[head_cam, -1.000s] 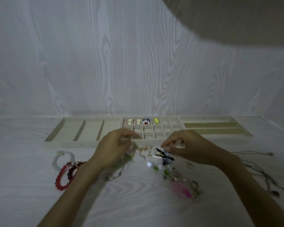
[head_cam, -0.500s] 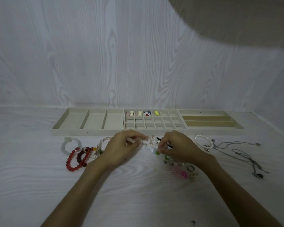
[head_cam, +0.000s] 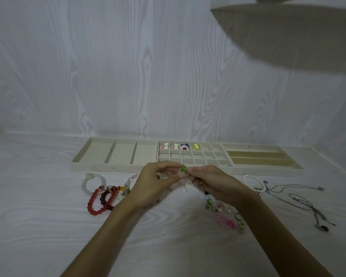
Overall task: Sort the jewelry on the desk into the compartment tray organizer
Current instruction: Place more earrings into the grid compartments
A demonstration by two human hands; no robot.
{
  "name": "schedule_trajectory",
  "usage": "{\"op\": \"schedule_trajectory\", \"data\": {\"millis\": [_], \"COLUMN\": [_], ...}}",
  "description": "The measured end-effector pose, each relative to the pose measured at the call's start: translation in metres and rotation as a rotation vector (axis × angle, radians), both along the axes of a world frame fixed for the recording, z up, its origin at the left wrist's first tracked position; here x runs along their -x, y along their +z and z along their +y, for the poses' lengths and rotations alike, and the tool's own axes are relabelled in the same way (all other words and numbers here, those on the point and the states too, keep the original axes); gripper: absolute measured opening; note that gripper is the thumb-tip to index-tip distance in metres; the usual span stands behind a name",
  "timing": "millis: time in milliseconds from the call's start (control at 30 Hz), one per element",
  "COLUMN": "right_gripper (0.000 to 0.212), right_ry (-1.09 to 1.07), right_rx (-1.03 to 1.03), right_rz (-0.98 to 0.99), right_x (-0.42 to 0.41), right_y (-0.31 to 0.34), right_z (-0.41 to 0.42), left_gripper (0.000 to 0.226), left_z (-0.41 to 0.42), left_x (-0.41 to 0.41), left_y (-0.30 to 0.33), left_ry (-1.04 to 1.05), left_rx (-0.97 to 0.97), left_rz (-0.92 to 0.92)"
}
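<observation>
A beige compartment tray organizer (head_cam: pixel 116 167) lies along the back of the desk, with small colourful pieces in its top row of little cells (head_cam: pixel 185 146). Just in front of its middle, my left hand (head_cam: pixel 154 184) and my right hand (head_cam: pixel 214 181) meet fingertip to fingertip. Between them sits a small green bead earring (head_cam: pixel 183 168), pinched by the fingertips of both hands. Loose small jewelry (head_cam: pixel 220 208) lies on the desk under and right of my right hand, partly hidden by it.
Red bead bracelets (head_cam: pixel 102 198) and a pale bracelet (head_cam: pixel 88 182) lie at the left. A pearl bracelet (head_cam: pixel 254 182) and thin chain necklaces (head_cam: pixel 300 198) lie at the right. A pink piece (head_cam: pixel 224 219) sits by my right forearm. A wall rises behind the tray.
Both hands lifted from the pile and came together, now holding up the green bead earring. The view has drawn back and tilted up, showing more of the desk.
</observation>
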State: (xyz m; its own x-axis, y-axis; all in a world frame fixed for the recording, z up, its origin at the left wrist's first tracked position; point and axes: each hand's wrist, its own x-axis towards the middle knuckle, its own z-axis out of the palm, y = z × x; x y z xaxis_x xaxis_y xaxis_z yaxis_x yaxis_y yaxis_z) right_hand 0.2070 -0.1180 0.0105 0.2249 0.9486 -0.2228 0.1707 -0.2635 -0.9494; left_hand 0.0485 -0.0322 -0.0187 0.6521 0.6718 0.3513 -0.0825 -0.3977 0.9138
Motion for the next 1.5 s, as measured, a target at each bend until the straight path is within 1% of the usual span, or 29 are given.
{"op": "schedule_trajectory", "data": {"millis": [33,100,167,267,333,400,533,633,700,800,867,933,1033,1133,1233,1300,1400,1500], "right_gripper": [0.038,0.031,0.029,0.032,0.025,0.019,0.020,0.018,0.020,0.019,0.014,0.010,0.013,0.015,0.016,0.017,0.016,0.015], "right_ry": [-0.007,-0.031,-0.050,-0.065,-0.100,-0.131,-0.153,-0.162,-0.164,-0.164,-0.227,-0.303,-0.321,-0.270,-0.225,-0.208,-0.203,-0.211], "right_rx": [-0.016,-0.053,-0.079,-0.118,-0.158,-0.189,-0.191,-0.217,-0.224,-0.209,-0.234,-0.262,-0.228,-0.178,-0.155,-0.138,-0.095,-0.082], "right_rz": [0.015,-0.018,-0.066,-0.144,-0.201,-0.265,-0.432,-0.504,-0.582,-0.648,-0.644,-0.630,-0.590,-0.628,-0.667,-0.691,-0.748,-0.803], "right_x": [0.002,0.004,0.004,0.004,0.001,-0.007,-0.028,-0.047,-0.066,-0.093,-0.108,-0.117,-0.130,-0.144,-0.152,-0.154,-0.157,-0.156], "right_y": [0.000,-0.001,0.001,0.005,0.009,0.012,0.023,0.035,0.041,0.042,0.038,0.033,0.026,0.019,0.008,0.000,-0.010,-0.019], "right_z": [0.001,0.003,0.002,0.002,0.002,0.005,0.020,0.034,0.045,0.057,0.062,0.066,0.076,0.083,0.087,0.089,0.092,0.095], "left_gripper": [0.022,0.026,0.028,0.022,0.017,0.018,0.016,0.012,0.012,0.014,0.012,0.010,0.012,0.014,0.026,0.030,0.025,0.014], "left_z": [0.001,0.001,0.001,0.004,0.008,0.015,0.031,0.042,0.050,0.065,0.072,0.075,0.082,0.086,0.089,0.091,0.095,0.097], "left_x": [0.001,0.002,0.002,-0.002,-0.006,-0.014,-0.042,-0.069,-0.089,-0.117,-0.133,-0.145,-0.160,-0.167,-0.166,-0.164,-0.151,-0.128], "left_y": [0.000,0.001,0.000,0.000,0.003,0.009,0.028,0.041,0.046,0.044,0.037,0.029,0.020,0.013,0.010,0.013,0.027,0.047], "left_ry": [0.002,0.023,0.115,0.265,0.292,0.322,0.347,0.373,0.385,0.342,0.316,0.308,0.294,0.264,0.186,0.169,0.144,-0.001], "left_rx": [0.001,0.016,-0.008,-0.187,-0.308,-0.435,-0.605,-0.671,-0.641,-0.480,-0.400,-0.364,-0.306,-0.296,-0.334,-0.356,-0.362,-0.352], "left_rz": [-0.015,-0.038,-0.042,0.027,0.082,0.150,0.279,0.292,0.290,0.266,0.259,0.266,0.276,0.329,0.434,0.503,0.562,0.576]}}
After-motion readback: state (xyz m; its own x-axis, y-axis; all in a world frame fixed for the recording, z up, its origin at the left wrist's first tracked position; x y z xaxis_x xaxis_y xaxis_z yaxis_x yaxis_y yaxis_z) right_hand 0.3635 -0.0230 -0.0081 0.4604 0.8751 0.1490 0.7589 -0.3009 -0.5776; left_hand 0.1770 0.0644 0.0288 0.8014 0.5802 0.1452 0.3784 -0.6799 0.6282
